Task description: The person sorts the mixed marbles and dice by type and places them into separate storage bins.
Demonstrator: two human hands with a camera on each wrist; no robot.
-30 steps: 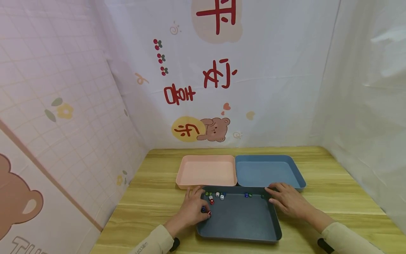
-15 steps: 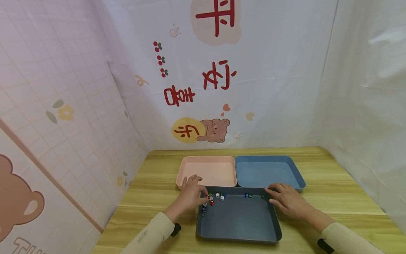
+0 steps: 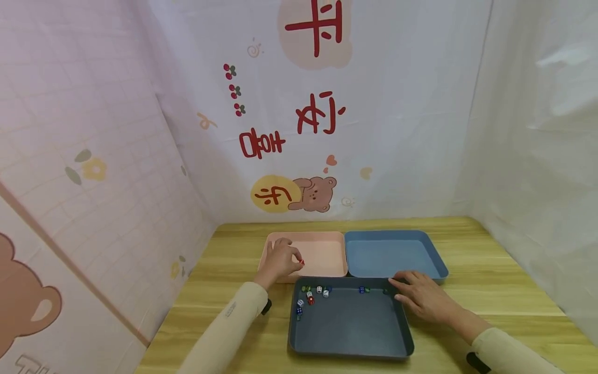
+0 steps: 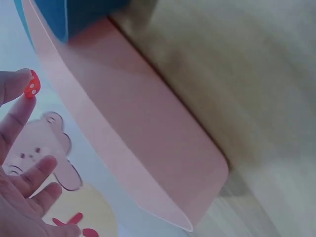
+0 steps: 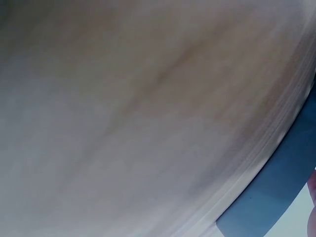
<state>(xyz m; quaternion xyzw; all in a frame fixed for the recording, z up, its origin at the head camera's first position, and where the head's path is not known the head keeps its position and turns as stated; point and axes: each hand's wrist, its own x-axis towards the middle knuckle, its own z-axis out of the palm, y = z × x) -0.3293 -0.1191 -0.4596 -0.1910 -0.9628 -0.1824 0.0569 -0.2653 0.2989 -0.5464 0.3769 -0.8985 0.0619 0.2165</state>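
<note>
Between thumb and index finger, my left hand (image 3: 280,259) pinches a red die (image 4: 32,84) with white dots, over the left part of the pink tray (image 3: 327,254). The other fingers of that hand are spread apart. My right hand (image 3: 422,293) rests with its fingertips at the back right corner of the dark grey tray (image 3: 350,332). Inside the grey tray, another red die (image 3: 311,301), white dice (image 3: 326,293), blue dice (image 3: 362,290) and green dice (image 3: 306,288) lie mostly along the back and left walls.
A blue tray (image 3: 392,254) stands right beside the pink one, both behind the grey tray. The wooden table (image 3: 210,291) meets white printed cloth (image 3: 397,130) at the back and sides.
My left hand has picked a red die from the left side of the grey tray and moved it up and back over the pink tray. My right hand has stayed at the corner.
</note>
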